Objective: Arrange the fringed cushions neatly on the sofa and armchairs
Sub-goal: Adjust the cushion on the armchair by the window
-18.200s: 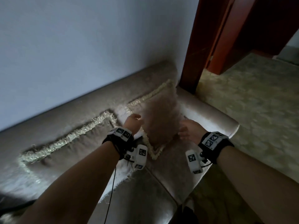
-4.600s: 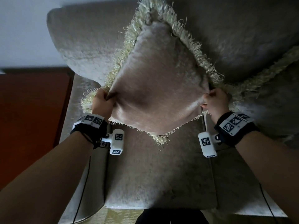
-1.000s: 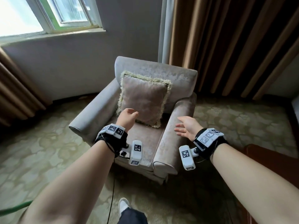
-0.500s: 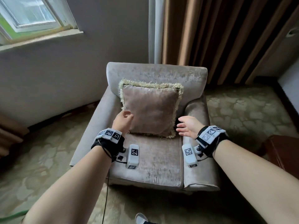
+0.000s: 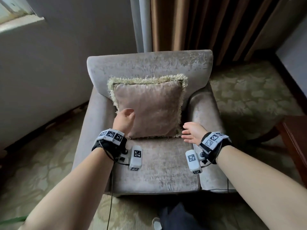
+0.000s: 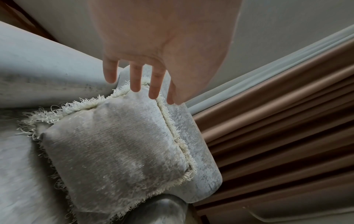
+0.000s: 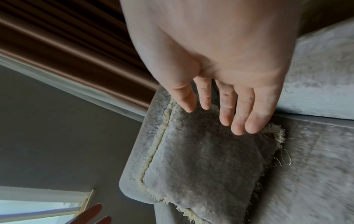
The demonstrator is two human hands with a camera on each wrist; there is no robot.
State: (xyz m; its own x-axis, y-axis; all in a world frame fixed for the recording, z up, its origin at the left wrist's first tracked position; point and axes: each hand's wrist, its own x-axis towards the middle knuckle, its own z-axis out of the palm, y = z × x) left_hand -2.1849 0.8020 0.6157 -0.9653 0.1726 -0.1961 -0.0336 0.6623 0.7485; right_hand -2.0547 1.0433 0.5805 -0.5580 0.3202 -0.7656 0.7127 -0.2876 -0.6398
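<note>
One taupe fringed cushion point(image 5: 147, 110) stands upright on the armchair point(image 5: 149, 67), both hands' fingers loosely spread.

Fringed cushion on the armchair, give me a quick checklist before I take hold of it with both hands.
1. Fringed cushion upright against the armchair backrest: ok.
2. Left hand free, fingers relaxed, at the cushion's left edge: ok.
3. Right hand free, fingers straight, near the lower right corner: ok.
4. Either hand already touching the cushion: cannot tell.
5. Cushion centred between the armrests: ok, roughly.
6. Fringe lying tidy along the bottom edge: cannot tell, partly hidden.
</note>
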